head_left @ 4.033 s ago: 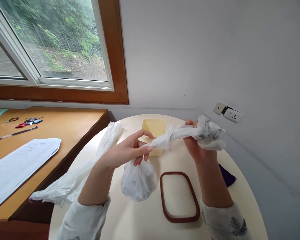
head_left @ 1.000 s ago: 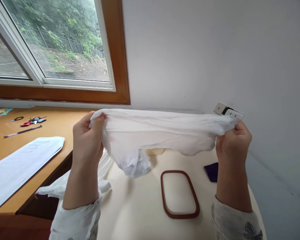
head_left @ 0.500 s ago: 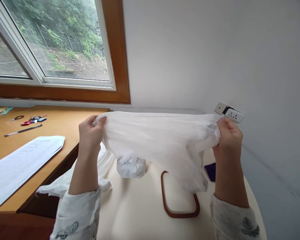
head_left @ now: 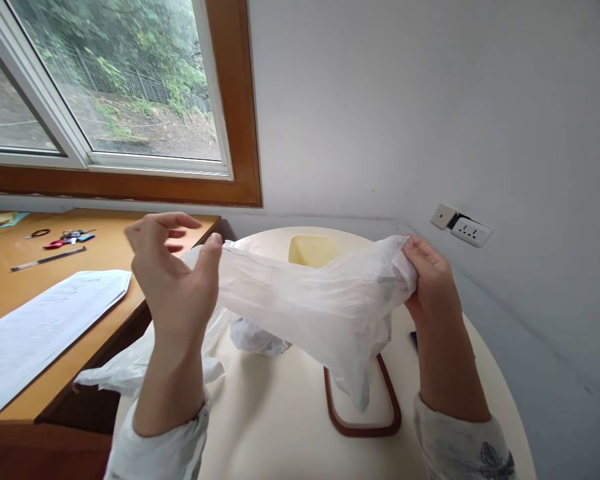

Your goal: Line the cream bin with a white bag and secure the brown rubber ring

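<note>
A thin white plastic bag (head_left: 305, 300) hangs in the air above the round table, sagging in the middle. My right hand (head_left: 433, 277) pinches its upper right end between thumb and fingers. At the bag's left end my left hand (head_left: 177, 273) has its fingers apart and curved; the bag's edge passes behind it. Below the bag lies a brown rounded rectangular ring (head_left: 364, 430), partly covered by the bag's hanging corner. A yellow bin (head_left: 313, 250) stands behind the bag, only its upper part showing. Under the bag sits a crumpled bundle of white plastic (head_left: 257, 337).
Another white plastic bag (head_left: 125, 367) spreads along the left side of the cream round table (head_left: 270, 427). The wooden desk (head_left: 110, 233) holds papers (head_left: 55, 327), a pen (head_left: 49, 259) and keys (head_left: 73, 237). A wall socket (head_left: 471, 230) is at right.
My left hand has let go of the bag's left end and opened. My right hand has moved left and slightly down with the bag, which now sags; the yellow bin behind has come into view.
</note>
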`<state>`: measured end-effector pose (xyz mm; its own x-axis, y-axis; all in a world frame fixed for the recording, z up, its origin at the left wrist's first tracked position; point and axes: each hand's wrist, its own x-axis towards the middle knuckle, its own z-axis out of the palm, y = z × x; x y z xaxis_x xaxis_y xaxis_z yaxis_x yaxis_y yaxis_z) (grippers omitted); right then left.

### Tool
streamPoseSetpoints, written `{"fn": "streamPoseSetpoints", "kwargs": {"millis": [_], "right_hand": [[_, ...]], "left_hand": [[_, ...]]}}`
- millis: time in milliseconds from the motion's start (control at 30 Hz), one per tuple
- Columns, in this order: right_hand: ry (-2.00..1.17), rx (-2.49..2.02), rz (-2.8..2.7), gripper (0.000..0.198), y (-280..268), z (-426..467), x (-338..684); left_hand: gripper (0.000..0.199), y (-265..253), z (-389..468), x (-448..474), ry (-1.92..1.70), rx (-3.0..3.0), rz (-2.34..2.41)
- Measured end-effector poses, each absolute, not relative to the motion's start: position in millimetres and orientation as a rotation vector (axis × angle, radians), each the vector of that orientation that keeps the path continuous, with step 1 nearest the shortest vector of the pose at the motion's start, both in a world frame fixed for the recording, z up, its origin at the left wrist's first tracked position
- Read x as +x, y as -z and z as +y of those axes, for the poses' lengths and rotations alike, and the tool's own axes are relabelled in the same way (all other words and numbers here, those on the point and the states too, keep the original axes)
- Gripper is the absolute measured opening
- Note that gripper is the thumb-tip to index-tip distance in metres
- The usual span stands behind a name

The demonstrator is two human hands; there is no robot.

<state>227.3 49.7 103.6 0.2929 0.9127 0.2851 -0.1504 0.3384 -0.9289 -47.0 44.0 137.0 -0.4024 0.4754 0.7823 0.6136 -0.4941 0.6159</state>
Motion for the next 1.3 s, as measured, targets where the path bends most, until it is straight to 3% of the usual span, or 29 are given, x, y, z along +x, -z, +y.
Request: {"fn": "streamPoseSetpoints", "kwargs": {"millis": [67, 167, 233, 333, 433, 767, 833, 1000, 1100, 1200, 1300], "right_hand": [[-0.896, -0.928, -1.008, 0.013, -105, 48, 221], [-0.978, -0.880, -1.012, 0.013, -109, 43, 212], [-1.053, -0.842, -1.021, 0.013, -112, 39, 204], [-1.169, -0.782, -1.049, 0.014, -116, 30, 192], [-1.251, -0.700, -1.091, 0.016, -118, 23, 185], [-0.999, -0.796, -1.070, 0.021, -122, 32, 213], [-0.990, -0.853, -1.091, 0.024, -128, 33, 218], [-1.137, -1.056, -1.418, 0.040, -141, 26, 222], [-1.111, -1.122, -1.761, 0.048, -134, 22, 218], [-1.034, -1.264, -1.975, 0.011, -118, 24, 216], [-0.938, -1.429, -1.905, 0.018, -107, 29, 221]], "left_hand": [[0.009, -140, 29, -35, 2.028, -2.088, -1.492], [0.017, -135, 8, -11, 1.471, -2.870, -1.606], [0.038, -124, 0, 7, 1.233, -3.003, -1.712], [0.067, -103, 0, 30, 1.179, -2.997, -1.701], [0.046, -87, 5, 34, 1.258, -2.910, -1.685], [0.018, -114, 7, -52, 1.283, -2.765, -1.926], [0.012, -120, 9, -66, 1.472, -2.788, -2.025], [0.017, -125, 19, -83, 2.407, -2.496, -2.399], [0.019, -128, 19, -87, 2.631, -2.252, -2.599], [0.018, -137, 11, -90, 2.432, -2.510, -2.640], [0.029, -145, 3, -97, 1.837, -2.894, -2.622]]}}
